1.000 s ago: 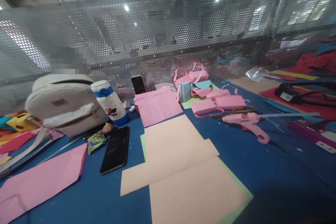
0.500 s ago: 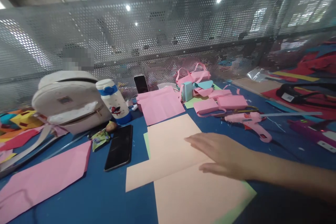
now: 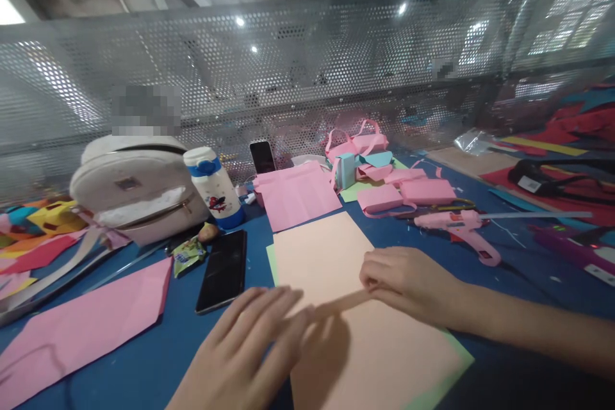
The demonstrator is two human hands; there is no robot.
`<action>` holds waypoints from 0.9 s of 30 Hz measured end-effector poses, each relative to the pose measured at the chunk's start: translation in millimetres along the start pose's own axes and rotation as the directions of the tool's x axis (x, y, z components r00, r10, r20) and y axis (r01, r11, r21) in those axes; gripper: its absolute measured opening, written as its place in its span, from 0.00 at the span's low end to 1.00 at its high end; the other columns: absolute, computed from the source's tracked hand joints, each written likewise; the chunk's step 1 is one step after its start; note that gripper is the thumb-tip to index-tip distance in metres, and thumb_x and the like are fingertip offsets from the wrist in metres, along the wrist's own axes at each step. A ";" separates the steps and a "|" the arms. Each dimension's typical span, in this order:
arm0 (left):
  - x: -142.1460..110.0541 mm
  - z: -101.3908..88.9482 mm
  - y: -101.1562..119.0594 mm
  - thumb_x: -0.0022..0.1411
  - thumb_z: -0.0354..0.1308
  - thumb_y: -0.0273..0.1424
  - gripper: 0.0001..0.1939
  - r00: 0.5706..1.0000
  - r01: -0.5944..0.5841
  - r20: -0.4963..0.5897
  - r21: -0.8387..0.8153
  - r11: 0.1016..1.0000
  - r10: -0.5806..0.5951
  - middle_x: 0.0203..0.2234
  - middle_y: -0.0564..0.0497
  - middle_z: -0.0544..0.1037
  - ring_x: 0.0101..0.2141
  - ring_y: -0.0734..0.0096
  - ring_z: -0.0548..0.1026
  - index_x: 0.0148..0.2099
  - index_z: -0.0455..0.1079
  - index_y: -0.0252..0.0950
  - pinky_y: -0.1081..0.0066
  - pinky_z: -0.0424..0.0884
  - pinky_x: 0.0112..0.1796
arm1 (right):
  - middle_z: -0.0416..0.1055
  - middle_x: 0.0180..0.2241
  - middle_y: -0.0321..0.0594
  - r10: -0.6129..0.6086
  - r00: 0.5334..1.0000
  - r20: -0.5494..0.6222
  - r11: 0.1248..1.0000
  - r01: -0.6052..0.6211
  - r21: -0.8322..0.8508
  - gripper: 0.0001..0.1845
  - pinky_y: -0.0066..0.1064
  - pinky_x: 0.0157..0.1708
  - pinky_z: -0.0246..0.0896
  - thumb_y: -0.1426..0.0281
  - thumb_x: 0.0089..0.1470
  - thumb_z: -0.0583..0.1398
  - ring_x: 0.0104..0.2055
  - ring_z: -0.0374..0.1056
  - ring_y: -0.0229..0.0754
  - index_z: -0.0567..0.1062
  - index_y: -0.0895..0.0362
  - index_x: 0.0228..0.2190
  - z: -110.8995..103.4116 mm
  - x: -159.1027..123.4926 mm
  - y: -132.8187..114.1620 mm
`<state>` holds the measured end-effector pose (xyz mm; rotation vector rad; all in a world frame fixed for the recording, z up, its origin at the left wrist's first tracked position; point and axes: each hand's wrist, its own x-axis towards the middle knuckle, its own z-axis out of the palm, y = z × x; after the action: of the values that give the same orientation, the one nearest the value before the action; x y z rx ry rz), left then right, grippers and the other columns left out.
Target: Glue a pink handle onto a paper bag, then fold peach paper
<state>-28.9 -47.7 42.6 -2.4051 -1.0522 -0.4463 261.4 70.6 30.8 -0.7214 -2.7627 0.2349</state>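
Observation:
A peach paper strip point(image 3: 342, 307), seen as a narrow band, spans my two hands above a larger peach sheet point(image 3: 319, 250). My right hand point(image 3: 413, 285) has its fingers curled around the strip's right end. At the other end, my left hand point(image 3: 254, 339) pinches the strip between thumb and fingers, slightly blurred. Its shadow falls on the lower part of the peach sheet. Green paper point(image 3: 449, 371) peeks out from under the peach sheet at the lower right and along the left edge.
A black phone point(image 3: 221, 272) lies left of the sheets, near a bottle point(image 3: 216, 189) and a backpack point(image 3: 139, 189). Pink paper point(image 3: 91, 327) is at the left. A pink glue gun point(image 3: 459, 227) lies right, by pink paper boxes point(image 3: 427, 191). Behind stands a perforated metal screen point(image 3: 298, 77).
My left hand has come into view from the lower left and taken the strip's left end. My right hand, flat and outstretched before, has curled its fingers onto the strip, which now looks narrower.

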 end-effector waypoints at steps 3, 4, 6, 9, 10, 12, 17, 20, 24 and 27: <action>17.8 11.9 -4.5 0.73 0.41 0.28 0.16 0.999 -0.007 0.036 -0.077 0.997 0.010 0.40 0.48 0.79 0.36 0.66 0.77 0.50 0.70 0.33 0.64 0.71 0.39 | 0.69 0.32 0.37 -0.106 0.994 -0.007 0.985 0.104 -0.140 0.07 0.32 0.30 0.49 0.80 0.56 0.55 0.32 0.62 0.41 0.69 0.57 0.32 -0.3 -7.7 -2.8; 19.1 16.2 -3.5 0.73 0.40 0.26 0.17 0.999 -0.020 0.043 -0.115 0.993 0.025 0.37 0.49 0.80 0.34 0.67 0.77 0.48 0.71 0.33 0.66 0.71 0.36 | 0.70 0.32 0.38 -0.137 0.991 0.010 0.974 0.136 -0.183 0.08 0.33 0.30 0.49 0.81 0.56 0.55 0.32 0.62 0.42 0.69 0.57 0.32 0.1 -11.0 -3.7; 14.5 24.9 1.6 0.73 0.37 0.23 0.20 0.998 -0.052 0.018 -0.159 0.986 0.056 0.35 0.51 0.80 0.32 0.68 0.78 0.46 0.71 0.34 0.67 0.71 0.33 | 0.71 0.34 0.39 -0.179 0.981 0.072 0.958 0.190 -0.213 0.07 0.34 0.31 0.51 0.80 0.55 0.56 0.33 0.63 0.43 0.70 0.57 0.33 1.2 -18.1 -5.5; -2.0 34.4 11.0 0.74 0.34 0.26 0.22 0.998 -0.064 -0.004 -0.102 0.993 0.064 0.43 0.51 0.81 0.39 0.64 0.79 0.51 0.71 0.34 0.65 0.72 0.35 | 0.73 0.40 0.40 -0.179 0.973 0.146 0.975 0.195 -0.106 0.07 0.36 0.38 0.55 0.69 0.57 0.61 0.40 0.66 0.46 0.70 0.57 0.37 1.5 -27.5 -7.5; -7.3 35.7 13.5 0.74 0.33 0.27 0.23 0.997 -0.074 0.023 -0.064 0.995 0.076 0.47 0.51 0.79 0.42 0.64 0.78 0.54 0.70 0.34 0.65 0.73 0.37 | 0.73 0.42 0.40 -0.163 0.976 0.145 0.984 0.171 -0.049 0.12 0.37 0.40 0.56 0.62 0.57 0.62 0.42 0.66 0.47 0.71 0.56 0.38 1.0 -29.6 -7.4; -15.4 35.2 17.3 0.74 0.32 0.27 0.24 0.990 -0.109 0.088 0.014 0.994 0.108 0.53 0.50 0.76 0.48 0.63 0.76 0.58 0.67 0.34 0.66 0.74 0.40 | 0.73 0.44 0.38 -0.123 0.983 0.134 0.991 0.115 0.067 0.17 0.36 0.43 0.56 0.53 0.57 0.61 0.45 0.67 0.46 0.72 0.55 0.37 -0.3 -30.7 -5.9; -21.6 27.6 21.2 0.75 0.33 0.33 0.23 0.965 -0.148 0.237 0.133 0.980 0.113 0.58 0.49 0.70 0.56 0.62 0.71 0.64 0.60 0.41 0.65 0.75 0.46 | 0.71 0.49 0.40 -0.052 0.991 0.123 0.990 0.034 0.139 0.11 0.37 0.48 0.56 0.63 0.62 0.57 0.50 0.66 0.45 0.74 0.55 0.42 -1.1 -17.5 0.5; -22.5 28.6 16.5 0.75 0.32 0.36 0.24 0.958 -0.168 0.248 0.091 0.982 0.141 0.60 0.50 0.68 0.56 0.62 0.70 0.67 0.56 0.43 0.65 0.75 0.47 | 0.68 0.54 0.46 -0.026 0.992 0.120 0.992 0.011 0.127 0.28 0.40 0.52 0.56 0.60 0.54 0.64 0.54 0.63 0.49 0.69 0.57 0.53 1.7 -6.9 -0.6; -19.9 33.3 4.1 0.74 0.36 0.29 0.23 0.938 -0.271 0.224 -0.012 0.963 0.266 0.61 0.46 0.66 0.57 0.59 0.69 0.66 0.58 0.38 0.62 0.74 0.49 | 0.69 0.52 0.44 -0.029 0.990 0.136 0.994 0.014 0.108 0.28 0.40 0.50 0.59 0.65 0.53 0.63 0.51 0.63 0.49 0.67 0.57 0.55 5.5 2.1 -9.0; -13.9 31.7 -4.1 0.74 0.36 0.25 0.22 0.944 -0.270 0.177 -0.076 0.960 0.279 0.61 0.45 0.66 0.59 0.59 0.66 0.65 0.60 0.36 0.59 0.72 0.53 | 0.71 0.48 0.44 -0.026 0.991 0.132 0.999 0.024 0.022 0.24 0.40 0.47 0.60 0.74 0.53 0.59 0.48 0.65 0.49 0.69 0.57 0.52 6.1 5.7 -13.9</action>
<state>-37.8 -36.4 10.8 -2.6281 -0.7671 -0.1539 248.4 60.9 29.4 -0.6891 -2.8884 0.3157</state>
